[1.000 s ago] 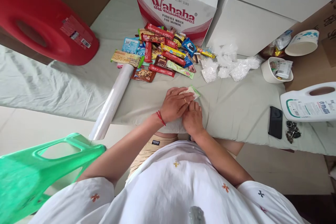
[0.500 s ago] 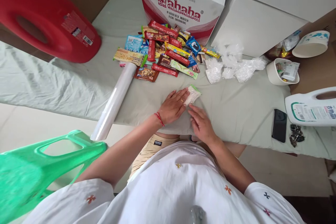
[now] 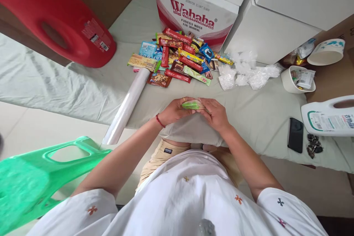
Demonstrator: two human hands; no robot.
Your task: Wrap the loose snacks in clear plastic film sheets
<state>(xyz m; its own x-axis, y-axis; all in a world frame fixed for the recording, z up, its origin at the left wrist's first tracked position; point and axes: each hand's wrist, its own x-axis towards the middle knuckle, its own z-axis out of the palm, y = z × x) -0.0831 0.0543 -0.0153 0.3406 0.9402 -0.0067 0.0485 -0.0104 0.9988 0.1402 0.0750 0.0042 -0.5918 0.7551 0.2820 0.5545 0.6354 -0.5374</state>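
Between my two hands, just above the cloth near the front edge, is a small snack packet with a bright green face and a pale end. My left hand, with a ring and a red wrist string, closes on its left end. The fingers of my right hand grip the other end. Part of the packet is hidden behind the fingers. Beyond it lies a pile of wrapped snacks in red, yellow, blue and green. A roll of clear plastic film slants to the left of my hands.
Several crumpled clear-film bundles sit right of the pile. Behind stands a Wahaba-style printed carton. A red jug, green stool, white tub, white detergent bottle, black phone and keys surround the area.
Both hands have lifted the packet from the cloth and turned it so its green side shows. My left hand no longer presses flat; my right hand now grips the packet too.
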